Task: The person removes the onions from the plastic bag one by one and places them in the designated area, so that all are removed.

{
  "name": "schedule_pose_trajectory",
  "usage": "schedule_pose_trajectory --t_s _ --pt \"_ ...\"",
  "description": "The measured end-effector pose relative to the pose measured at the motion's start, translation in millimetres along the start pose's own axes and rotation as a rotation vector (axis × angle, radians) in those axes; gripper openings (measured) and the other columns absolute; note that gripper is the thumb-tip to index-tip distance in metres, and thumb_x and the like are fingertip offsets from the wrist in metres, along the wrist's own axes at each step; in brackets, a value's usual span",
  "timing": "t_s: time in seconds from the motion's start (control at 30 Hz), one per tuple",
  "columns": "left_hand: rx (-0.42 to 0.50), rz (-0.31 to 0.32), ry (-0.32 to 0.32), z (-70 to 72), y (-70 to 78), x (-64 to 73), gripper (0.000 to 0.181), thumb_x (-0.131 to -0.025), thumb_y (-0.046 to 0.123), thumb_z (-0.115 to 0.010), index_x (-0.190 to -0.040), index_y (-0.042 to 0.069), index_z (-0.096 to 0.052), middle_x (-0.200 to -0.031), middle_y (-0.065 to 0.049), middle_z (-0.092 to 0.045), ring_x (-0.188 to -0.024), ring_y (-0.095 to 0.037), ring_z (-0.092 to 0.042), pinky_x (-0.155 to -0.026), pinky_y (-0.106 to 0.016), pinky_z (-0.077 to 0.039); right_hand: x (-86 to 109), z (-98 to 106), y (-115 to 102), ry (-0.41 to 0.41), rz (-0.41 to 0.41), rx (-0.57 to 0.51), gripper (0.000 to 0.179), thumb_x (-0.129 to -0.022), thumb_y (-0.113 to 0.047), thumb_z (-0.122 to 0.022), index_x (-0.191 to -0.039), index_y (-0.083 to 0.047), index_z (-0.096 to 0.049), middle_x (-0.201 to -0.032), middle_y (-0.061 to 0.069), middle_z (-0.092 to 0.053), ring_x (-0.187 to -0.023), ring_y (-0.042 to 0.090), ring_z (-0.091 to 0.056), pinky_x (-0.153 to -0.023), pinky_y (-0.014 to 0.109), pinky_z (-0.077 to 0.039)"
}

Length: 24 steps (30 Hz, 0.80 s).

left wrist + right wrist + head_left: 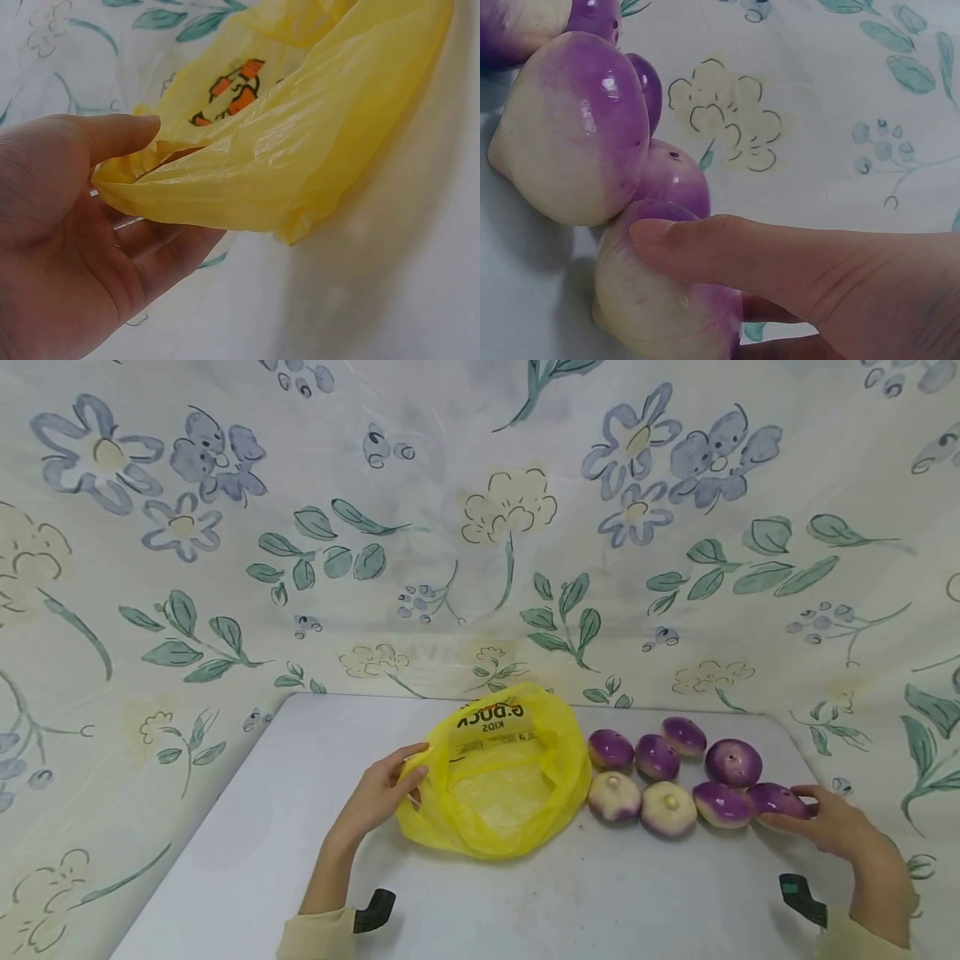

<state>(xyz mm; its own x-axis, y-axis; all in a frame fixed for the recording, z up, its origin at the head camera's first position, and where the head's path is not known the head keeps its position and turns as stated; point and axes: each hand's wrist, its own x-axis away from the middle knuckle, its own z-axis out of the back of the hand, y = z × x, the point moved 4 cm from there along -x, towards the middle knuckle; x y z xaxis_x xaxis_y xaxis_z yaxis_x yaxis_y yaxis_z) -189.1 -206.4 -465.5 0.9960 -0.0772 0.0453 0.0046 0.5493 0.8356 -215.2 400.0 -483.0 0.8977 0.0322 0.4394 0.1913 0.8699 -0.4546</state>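
A yellow plastic bag [495, 843] with black print stands on the table, its mouth spread wide toward the head camera. My left hand [386, 789] holds the bag's left rim; in the left wrist view the thumb lies over the yellow film [225, 202] with the fingers behind it. At the far right of a group of purple-and-white turnips, my right hand [840, 822] grips one turnip [776, 800]. The right wrist view shows the thumb across that turnip [649, 292], with the fingers on its far side partly hidden. Another turnip [723, 804] sits right beside it.
Several more turnips [667, 808] lie in two rough rows between the bag and my right hand, the nearest close to the bag's right side. The white table [247, 827] ends at the back against a flower-patterned cloth [450, 527]. A black curved piece [375, 910] sticks out at each wrist.
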Motion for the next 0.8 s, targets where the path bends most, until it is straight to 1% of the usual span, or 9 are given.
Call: schedule_pose_trajectory --t_s 0.1,0.3,0.53,0.8 --pt "-0.003 -0.002 0.001 -0.1 0.0 -0.2 0.045 -0.1 0.029 -0.058 -0.142 0.018 -0.05 -0.076 -0.008 -0.064 -0.066 -0.019 -0.062 -0.066 -0.026 -0.054 -1.4 -0.9 -0.4 -0.001 0.016 -0.011 0.106 -0.085 -0.063 -0.064 -0.141 0.016 -0.022 -0.131 0.047 -0.038 -0.098 0.047 -0.062 -0.077 0.052 -0.054" --pt "-0.012 -0.007 -0.002 -0.6 2.2 -0.1 0.044 -0.1 0.027 -0.057 -0.142 0.017 -0.05 -0.075 -0.008 -0.064 -0.065 -0.019 -0.062 -0.066 -0.025 -0.054 -2.4 -2.3 -2.4 0.001 0.03 -0.025 0.103 -0.087 -0.059 -0.063 -0.142 0.015 -0.02 -0.134 0.048 -0.033 -0.106 0.054 -0.056 -0.081 0.054 -0.054" --pt "-0.016 -0.009 0.001 -0.4 4.0 0.6 0.045 -0.1 0.026 -0.058 -0.142 0.014 -0.05 -0.076 -0.01 -0.064 -0.064 -0.018 -0.061 -0.065 -0.025 -0.054 -1.4 -2.0 -4.2 0.034 0.075 0.003 0.095 -0.091 -0.054 -0.061 -0.14 0.018 -0.023 -0.132 0.048 -0.035 -0.111 0.058 -0.051 -0.083 0.055 -0.053" --pt "-0.02 0.004 0.003 -1.1 2.8 0.0 0.043 -0.1 0.025 -0.057 -0.142 0.017 -0.05 -0.075 -0.007 -0.063 -0.064 -0.018 -0.061 -0.066 -0.024 -0.054 -3.5 -4.2 -5.8 0.02 0.078 0.005 0.093 -0.093 -0.054 -0.058 -0.141 0.017 -0.021 -0.132 0.049 -0.034 -0.112 0.059 -0.049 -0.083 0.056 -0.052"
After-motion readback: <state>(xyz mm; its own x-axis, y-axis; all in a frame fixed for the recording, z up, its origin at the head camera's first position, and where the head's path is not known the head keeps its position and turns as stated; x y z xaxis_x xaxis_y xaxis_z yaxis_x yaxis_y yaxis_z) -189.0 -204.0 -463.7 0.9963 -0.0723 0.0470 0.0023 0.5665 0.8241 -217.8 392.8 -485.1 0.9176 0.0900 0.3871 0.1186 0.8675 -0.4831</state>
